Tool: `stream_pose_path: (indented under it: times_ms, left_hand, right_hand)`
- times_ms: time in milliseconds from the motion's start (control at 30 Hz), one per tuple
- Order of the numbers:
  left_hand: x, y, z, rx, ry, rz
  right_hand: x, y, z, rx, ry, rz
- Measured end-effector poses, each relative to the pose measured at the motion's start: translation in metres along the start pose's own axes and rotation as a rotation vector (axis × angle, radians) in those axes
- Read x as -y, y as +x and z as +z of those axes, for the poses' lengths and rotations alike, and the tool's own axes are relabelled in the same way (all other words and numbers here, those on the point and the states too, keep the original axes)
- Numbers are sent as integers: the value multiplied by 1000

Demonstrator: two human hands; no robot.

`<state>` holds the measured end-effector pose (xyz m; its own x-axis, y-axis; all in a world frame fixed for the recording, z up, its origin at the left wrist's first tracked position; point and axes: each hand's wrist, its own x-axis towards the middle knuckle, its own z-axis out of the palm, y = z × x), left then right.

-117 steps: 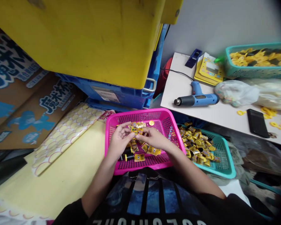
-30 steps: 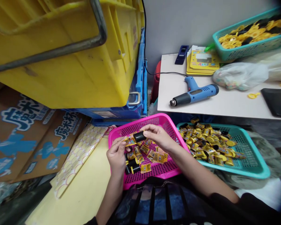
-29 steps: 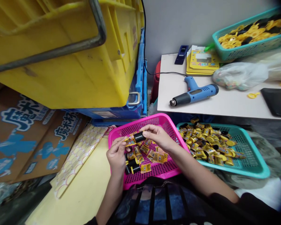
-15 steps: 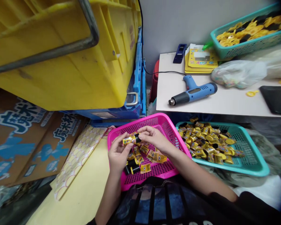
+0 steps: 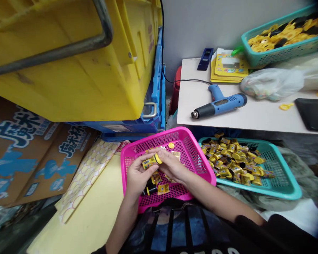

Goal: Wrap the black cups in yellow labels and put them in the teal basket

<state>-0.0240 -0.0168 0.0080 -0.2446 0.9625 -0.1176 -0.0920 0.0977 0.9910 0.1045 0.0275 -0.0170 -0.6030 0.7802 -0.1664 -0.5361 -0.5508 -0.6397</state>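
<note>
Over the pink basket (image 5: 210, 168), my left hand (image 5: 137, 175) is closed round a small bottle (image 5: 150, 161) with a yellow printed wrapper. The bottle lies tilted on its side, its round yellow-and-black end towards the right. At that end, the fingers of my right hand (image 5: 174, 166) are curled against the bottle; some fingertips are hidden behind it. Below both hands the basket holds yellow wrapper sleeves (image 5: 163, 189), black bottles with yellow ends (image 5: 151, 190) and a loose yellow cap (image 5: 171, 145).
A teal basket (image 5: 286, 183) with many wrapped bottles stands at the right. Above it, the white table (image 5: 190, 76) bears a blue heat gun (image 5: 222, 106), yellow cards, a plastic bag and another teal basket (image 5: 283, 56). Stacked yellow (image 5: 95, 84) and blue crates rise at the left.
The bottle has been turned in my hands: its black end showed at the right before, and a yellow-rimmed end faces up now. My right hand has moved slightly lower, uncovering the loose yellow cap.
</note>
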Motion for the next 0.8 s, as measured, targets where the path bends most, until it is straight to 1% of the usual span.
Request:
stream_pose_path:
  times_ms: [167, 233, 367, 533, 600, 700, 800]
  left_hand:
    - [-1, -1, 0, -38, 58, 16]
    - [0, -2, 0, -42, 69, 24]
    - [1, -5, 4, -35, 106, 41]
    - [5, -10, 4, -34, 177, 112]
    - [9, -11, 2, -25, 197, 134]
    - [15, -9, 0, 5, 237, 169]
    - [18, -5, 7, 71, 366, 259]
  right_hand:
    - [-13, 6, -7, -55, -170, -163]
    - [-14, 7, -11, -68, -221, -198]
    - [-12, 6, -13, -64, -229, -150]
    - [-12, 0, -6, 35, -49, -95]
    - [-12, -2, -7, 70, -34, -84]
    - [-8, -5, -14, 61, -162, -109]
    - [-1, -11, -23, -57, -344, -154]
